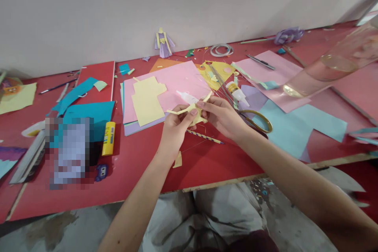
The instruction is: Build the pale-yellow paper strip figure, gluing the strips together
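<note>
Both my hands meet over the red table (pixel 141 173) and pinch one small yellow paper cutout (pixel 192 109) with thin strips sticking out. My left hand (pixel 176 125) grips its lower left part, fingers curled. My right hand (pixel 221 115) pinches its right side between thumb and fingers. A striped pencil (pixel 205 137) lies on the table just beneath my hands. Behind them sits a pink sheet (pixel 177 80) with a yellow cut shape (pixel 147 100) on it, and a small white glue bottle (pixel 186 96).
Gold-handled scissors (pixel 258 120) and a second glue bottle (pixel 237 91) lie to the right. A yellow glue stick (pixel 108 138) and blue paper (pixel 88 112) lie left. Light blue sheets (pixel 298 126), a paper doll (pixel 163 43), a tape ring (pixel 221 50) and a clear bottle (pixel 333 67) surround.
</note>
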A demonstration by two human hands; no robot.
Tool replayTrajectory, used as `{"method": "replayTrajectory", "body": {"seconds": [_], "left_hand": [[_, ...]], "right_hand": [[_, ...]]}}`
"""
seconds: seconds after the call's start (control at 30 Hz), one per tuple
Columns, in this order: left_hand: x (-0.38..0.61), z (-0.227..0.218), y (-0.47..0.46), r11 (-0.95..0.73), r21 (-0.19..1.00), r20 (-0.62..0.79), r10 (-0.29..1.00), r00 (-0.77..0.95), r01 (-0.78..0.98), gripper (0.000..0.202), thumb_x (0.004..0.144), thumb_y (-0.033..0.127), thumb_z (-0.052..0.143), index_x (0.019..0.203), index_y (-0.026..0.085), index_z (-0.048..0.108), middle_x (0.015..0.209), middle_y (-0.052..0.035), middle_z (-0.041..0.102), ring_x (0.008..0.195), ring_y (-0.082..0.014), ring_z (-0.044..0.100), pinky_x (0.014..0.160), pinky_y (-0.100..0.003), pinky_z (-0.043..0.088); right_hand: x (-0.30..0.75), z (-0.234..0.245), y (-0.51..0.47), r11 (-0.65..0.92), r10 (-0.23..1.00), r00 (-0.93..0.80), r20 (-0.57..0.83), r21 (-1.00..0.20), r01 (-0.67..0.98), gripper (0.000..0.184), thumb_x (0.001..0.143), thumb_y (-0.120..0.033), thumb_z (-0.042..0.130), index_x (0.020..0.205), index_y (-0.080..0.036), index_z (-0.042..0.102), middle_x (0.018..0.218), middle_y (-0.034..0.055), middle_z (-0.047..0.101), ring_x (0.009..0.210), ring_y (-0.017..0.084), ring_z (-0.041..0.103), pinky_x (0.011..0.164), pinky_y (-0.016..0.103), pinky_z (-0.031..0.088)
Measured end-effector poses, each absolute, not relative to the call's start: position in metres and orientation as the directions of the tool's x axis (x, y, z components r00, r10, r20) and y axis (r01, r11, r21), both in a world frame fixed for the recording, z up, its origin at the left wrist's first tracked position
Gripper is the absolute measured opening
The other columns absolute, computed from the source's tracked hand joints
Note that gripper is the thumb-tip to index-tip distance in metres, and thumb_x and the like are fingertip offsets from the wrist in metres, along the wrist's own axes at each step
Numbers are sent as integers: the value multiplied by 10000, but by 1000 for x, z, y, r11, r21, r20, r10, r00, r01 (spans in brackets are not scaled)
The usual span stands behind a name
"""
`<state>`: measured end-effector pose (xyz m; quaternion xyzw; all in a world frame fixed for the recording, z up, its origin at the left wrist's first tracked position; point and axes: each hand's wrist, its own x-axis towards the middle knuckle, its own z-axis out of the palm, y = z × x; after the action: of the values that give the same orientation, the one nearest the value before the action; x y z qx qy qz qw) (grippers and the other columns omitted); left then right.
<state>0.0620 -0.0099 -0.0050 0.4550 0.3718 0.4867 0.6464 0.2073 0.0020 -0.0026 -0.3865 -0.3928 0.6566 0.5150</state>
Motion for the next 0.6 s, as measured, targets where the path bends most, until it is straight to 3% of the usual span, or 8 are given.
{"method": "replayTrajectory", "body": {"seconds": [0.6], "left_hand": [[62,-4,-10,138,941,-59,966,252,-310,241,779,354,709,873,157,607,733,5,596,632,-70,526,560,-177,472]], "right_hand": [[207,-4,2,-141,982,-168,-88,-931,-337,246,723,-340,769,682,-156,612,585,-38,521,568,71,453,561,221,371]]}}
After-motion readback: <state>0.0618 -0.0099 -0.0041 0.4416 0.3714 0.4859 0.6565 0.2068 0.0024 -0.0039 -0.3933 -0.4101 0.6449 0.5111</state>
